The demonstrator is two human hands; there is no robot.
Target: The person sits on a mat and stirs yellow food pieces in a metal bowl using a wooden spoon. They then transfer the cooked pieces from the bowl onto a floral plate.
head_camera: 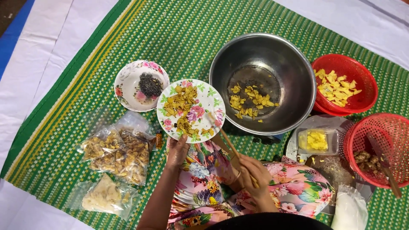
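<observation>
The left hand [178,151] holds up a round white plate with pink flowers painted on it [208,99]. Its fingers are closed on the near edge of the plate, thumb on top. The plate is tipped a little toward the big shiny round metal pot [294,68], and its far edge sits just beside the pot's rim. Yellow and brown dried bits [182,105] lie on the plate, just past the left fingers.

The right hand [251,174] is closed around a pair of thin wooden chopsticks [228,144]. The sticks point up from the right fingers to the plate, and their tips touch its edge. More yellow bits [249,99] lie at the bottom of the pot, well past the right fingers.

To the left of the left fingers, clear plastic bags of dried brown pieces [117,154] lie on the green striped woven mat [128,38]. Past those fingers sits a small flowered bowl with black seeds in it [128,83].

To the right of the right fingers stand two red plastic baskets. The far red basket [364,76] has yellow slices in it. The near red basket [398,136] has brown lumps and a knife in it. A small clear tub of yellow pieces [317,140] sits between the baskets and the right fingers.
</observation>
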